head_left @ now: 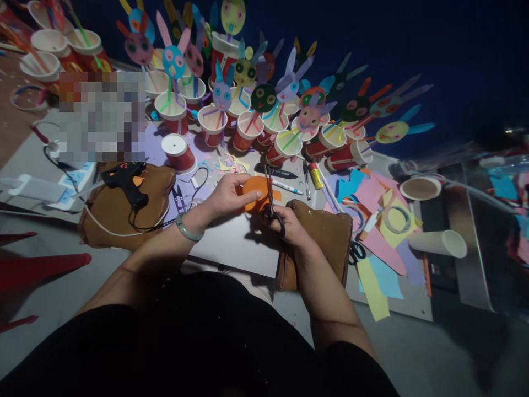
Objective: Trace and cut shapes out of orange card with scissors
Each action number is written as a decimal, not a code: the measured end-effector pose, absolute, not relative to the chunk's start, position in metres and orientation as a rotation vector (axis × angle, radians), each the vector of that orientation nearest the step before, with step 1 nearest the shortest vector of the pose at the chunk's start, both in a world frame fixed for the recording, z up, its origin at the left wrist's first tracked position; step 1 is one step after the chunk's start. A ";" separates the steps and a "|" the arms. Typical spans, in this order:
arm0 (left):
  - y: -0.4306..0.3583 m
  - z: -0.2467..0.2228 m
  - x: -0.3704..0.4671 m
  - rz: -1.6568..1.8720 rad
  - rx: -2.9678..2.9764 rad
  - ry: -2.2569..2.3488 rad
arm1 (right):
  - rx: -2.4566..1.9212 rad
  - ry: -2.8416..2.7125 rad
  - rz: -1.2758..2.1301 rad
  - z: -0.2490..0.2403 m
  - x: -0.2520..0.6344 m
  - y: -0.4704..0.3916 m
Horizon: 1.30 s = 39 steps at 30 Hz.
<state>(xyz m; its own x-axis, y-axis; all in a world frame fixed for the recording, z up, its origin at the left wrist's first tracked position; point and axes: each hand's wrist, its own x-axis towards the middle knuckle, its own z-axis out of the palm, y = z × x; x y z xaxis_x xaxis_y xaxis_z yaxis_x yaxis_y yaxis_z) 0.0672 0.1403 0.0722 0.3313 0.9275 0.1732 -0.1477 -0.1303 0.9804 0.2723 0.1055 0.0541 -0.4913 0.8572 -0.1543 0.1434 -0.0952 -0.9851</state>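
Note:
An orange piece of paper (253,190) with a rounded edge is pinched between the thumb and fingers of my left hand (229,194), above the white tabletop. My right hand (289,225) grips black-handled scissors (270,199), whose blades point away from me and lie at the paper's right side. A smaller orange part shows just right of the blades. Whether the blades are touching the paper is hard to tell. Beyond the hands lie a black marker (279,173) and a white-and-blue pen (287,187).
Several red cups with colourful rabbit-faced paper figures stand at the back. A glue gun (126,181) rests on a brown cushion (157,182) at left. Another brown cushion (326,226) lies by my right arm. Coloured paper scraps (382,275) and a tape roll (397,219) are at right.

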 end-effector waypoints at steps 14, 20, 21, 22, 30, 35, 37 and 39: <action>0.143 0.073 0.064 1.070 1.393 0.786 | -1.084 -1.575 1.666 0.056 0.270 0.107; 0.143 0.074 0.062 1.058 1.343 0.784 | -1.075 -1.559 1.652 0.054 0.271 0.106; 0.143 0.075 0.061 1.063 1.321 0.788 | -1.077 -1.557 1.646 0.054 0.271 0.106; 0.143 0.075 0.061 1.070 1.299 0.794 | -1.078 -1.555 1.646 0.054 0.271 0.106; 0.143 0.076 0.065 1.089 1.307 0.744 | -1.075 -1.549 1.684 0.055 0.270 0.106; 0.141 0.074 0.067 1.080 1.304 0.751 | -1.078 -1.579 1.659 0.053 0.271 0.104; 0.140 0.073 0.069 1.081 1.291 0.732 | -1.082 -1.582 1.638 0.051 0.272 0.104; 0.138 0.072 0.070 1.086 1.287 0.726 | -1.082 -1.595 1.626 0.050 0.272 0.104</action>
<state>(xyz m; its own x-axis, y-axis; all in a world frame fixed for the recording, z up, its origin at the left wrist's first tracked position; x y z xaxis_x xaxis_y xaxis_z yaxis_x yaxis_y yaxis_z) 0.0700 0.1384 0.0720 0.3608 0.9219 0.1413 -0.2216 -0.0624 0.9731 0.2723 0.1038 0.0500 -0.4798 0.8670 -0.1345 0.1175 -0.0885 -0.9891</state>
